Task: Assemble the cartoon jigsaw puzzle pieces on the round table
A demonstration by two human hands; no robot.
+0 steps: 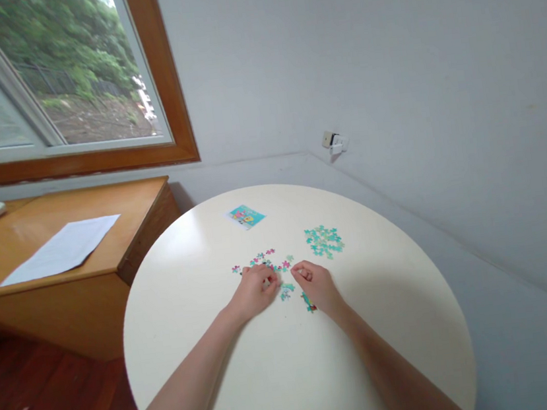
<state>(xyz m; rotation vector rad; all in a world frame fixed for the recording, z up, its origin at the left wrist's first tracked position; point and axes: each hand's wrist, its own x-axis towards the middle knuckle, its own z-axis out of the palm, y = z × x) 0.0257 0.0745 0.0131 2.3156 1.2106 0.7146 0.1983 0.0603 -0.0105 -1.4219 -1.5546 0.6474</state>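
- A round white table [276,391] is seen in the middle.
- The left hand [259,290] is held low by a heap of mixed puzzle pieces [261,257], and some are hidden by it.
- The right hand [319,286] is kept just beside it, with its thumb and finger bent close; whether a piece is pinched cannot be told.
- A few pieces [287,291] are spread between the hands.
- Green pieces [324,241] are bunched farther off, to the right.
- A bright picture card [247,216] is laid near the far edge.
- White paper [66,247] is set on a brown desk [138,198].
- Trees [68,37] are seen through a window [60,150].
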